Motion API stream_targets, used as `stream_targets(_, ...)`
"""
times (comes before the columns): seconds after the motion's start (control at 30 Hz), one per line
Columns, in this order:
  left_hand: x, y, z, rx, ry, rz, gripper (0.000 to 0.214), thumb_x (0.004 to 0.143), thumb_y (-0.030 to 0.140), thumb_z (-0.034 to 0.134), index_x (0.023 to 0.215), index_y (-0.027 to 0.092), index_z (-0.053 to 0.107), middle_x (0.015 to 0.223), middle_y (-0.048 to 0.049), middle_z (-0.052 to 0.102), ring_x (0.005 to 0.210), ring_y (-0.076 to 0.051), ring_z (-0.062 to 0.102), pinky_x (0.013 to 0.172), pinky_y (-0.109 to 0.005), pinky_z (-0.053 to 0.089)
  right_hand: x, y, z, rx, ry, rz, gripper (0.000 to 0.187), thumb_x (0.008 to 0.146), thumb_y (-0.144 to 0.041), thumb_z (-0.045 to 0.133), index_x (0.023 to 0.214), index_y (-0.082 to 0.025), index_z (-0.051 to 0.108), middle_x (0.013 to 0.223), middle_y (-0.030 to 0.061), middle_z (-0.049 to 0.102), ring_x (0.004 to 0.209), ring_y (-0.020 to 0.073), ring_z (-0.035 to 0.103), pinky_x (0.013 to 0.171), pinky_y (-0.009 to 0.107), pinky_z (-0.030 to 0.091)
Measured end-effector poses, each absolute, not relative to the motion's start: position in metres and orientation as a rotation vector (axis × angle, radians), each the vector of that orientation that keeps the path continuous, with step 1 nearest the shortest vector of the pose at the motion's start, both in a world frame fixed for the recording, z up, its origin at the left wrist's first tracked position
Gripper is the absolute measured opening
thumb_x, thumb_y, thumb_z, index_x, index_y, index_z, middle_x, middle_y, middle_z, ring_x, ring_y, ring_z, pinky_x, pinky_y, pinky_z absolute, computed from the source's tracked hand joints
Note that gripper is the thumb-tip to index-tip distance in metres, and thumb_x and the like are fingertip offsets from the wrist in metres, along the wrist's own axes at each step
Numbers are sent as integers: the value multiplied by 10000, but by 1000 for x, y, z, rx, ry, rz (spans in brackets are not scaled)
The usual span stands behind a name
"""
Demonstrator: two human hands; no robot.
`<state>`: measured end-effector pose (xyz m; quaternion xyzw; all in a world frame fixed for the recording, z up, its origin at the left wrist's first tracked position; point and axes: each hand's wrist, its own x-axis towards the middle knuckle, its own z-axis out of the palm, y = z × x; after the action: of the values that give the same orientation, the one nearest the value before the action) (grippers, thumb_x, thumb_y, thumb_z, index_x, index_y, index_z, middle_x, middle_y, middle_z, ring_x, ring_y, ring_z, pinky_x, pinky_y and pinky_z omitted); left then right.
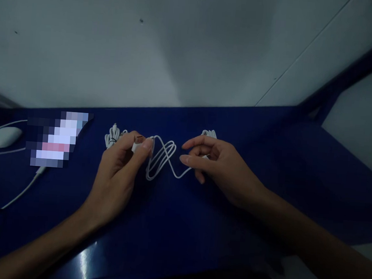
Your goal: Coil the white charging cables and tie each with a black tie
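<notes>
No text, label, brand, number or sign can be read anywhere. The white cable held between the fingers carries no legible marking, and the plug at the left fingers shows only a small dark mark, too small to read. Left of them, one patch is blurred out.

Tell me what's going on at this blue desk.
A person is handling a white cable over the blue desk with both bare hands. The left hand pinches the cable's plug end between thumb and fingers. The right hand holds the other stretch, and loose loops run between them. A coiled cable bundle lies behind the left hand and a second bundle behind the right. At far left sit a white mouse and another cable.
</notes>
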<state>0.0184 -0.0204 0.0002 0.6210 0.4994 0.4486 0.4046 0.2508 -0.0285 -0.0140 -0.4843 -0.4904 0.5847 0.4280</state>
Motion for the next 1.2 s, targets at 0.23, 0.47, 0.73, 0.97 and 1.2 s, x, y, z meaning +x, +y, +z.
stream_targets(0.23,20,-24,-5,1359,1076,1111,210,1101,477,704,1104,295,810,1294,-28,796,1225,-299,727,1127,-446,558,250,-28,-16,-1135,-1181,1471,238,937,-320,918,1143,-233,837,971,2,775,791,131,722,848,311,611)
stream_targets(0.47,23,-24,-2,1107,986,1084,287,1073,513,746,1003,235,744,1361,-90,809,1315,-344,754,1172,-517,586,249,-28,-16,-1161,-1211,1430,153,980,-316,864,1073,-200,824,928,49,820,804,172,752,793,338,655)
stream_targets(0.73,25,-23,-1,1068,930,1125,292,1091,473,733,935,231,682,1331,-79,824,1321,-312,762,1173,-455,583,249,-27,-21,-1155,-1200,1479,53,970,-227,831,1000,-204,793,946,43,821,855,178,776,864,352,656)
stream_targets(0.97,24,-22,3,1021,901,1105,316,1044,481,792,898,231,667,1291,-89,839,1239,-332,799,1117,-483,614,247,-28,-18,-1016,-1137,1522,114,976,-146,742,891,-222,736,977,18,765,879,161,725,920,351,605)
stream_targets(1.2,21,-20,5,963,856,1028,352,1068,509,748,886,222,657,1406,-87,791,1322,-361,762,1141,-520,618,247,-29,-18,-951,-1144,1465,143,994,-158,755,869,-224,730,1014,24,751,899,167,735,931,358,625)
